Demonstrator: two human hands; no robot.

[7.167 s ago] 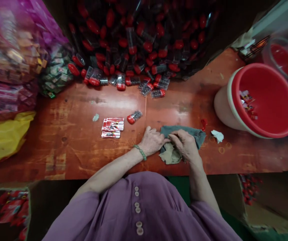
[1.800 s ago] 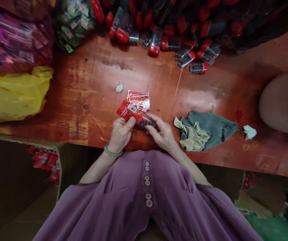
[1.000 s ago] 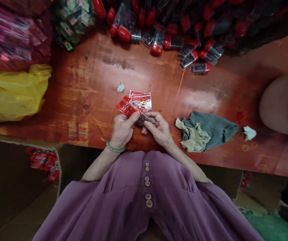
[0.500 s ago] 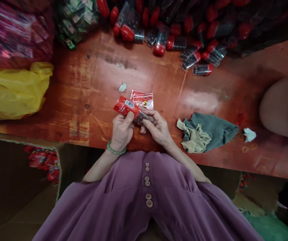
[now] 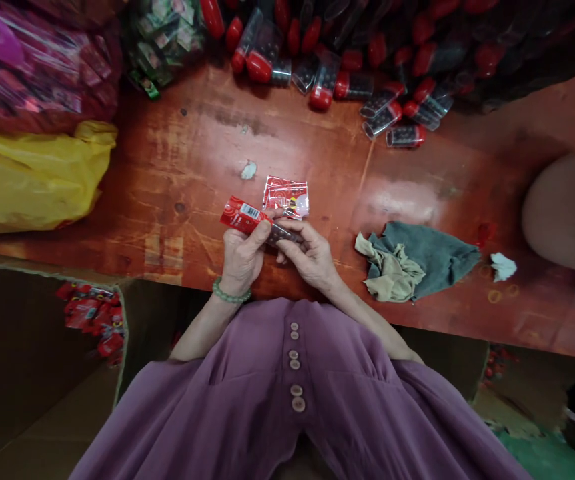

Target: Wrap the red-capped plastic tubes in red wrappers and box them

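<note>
My left hand (image 5: 243, 259) is closed on a red printed sleeve (image 5: 240, 213) with a barcode, its thumb pressed on the sleeve's right part. My right hand (image 5: 315, 257) grips a clear plastic tube (image 5: 281, 233) with dark dots, thumb below and fingers above. Tube and sleeve meet between the hands in one slanting line; the fingers partly hide where they join. Just behind the hands, flat red printed sleeves (image 5: 287, 193) lie overlapping on the reddish wooden table (image 5: 207, 160).
Many clear tubes with red caps (image 5: 321, 97) are heaped at the back. At left are a yellow plastic bag (image 5: 27, 180) and bagged red packets (image 5: 67, 73). Grey-green cloths (image 5: 422, 257) and a pale bucket (image 5: 562, 207) stand right. An open carton (image 5: 122, 347) is below left.
The sleeve has tilted slightly and shifted a little left and down, with both hands keeping their grip. The surroundings have shifted slightly in view.
</note>
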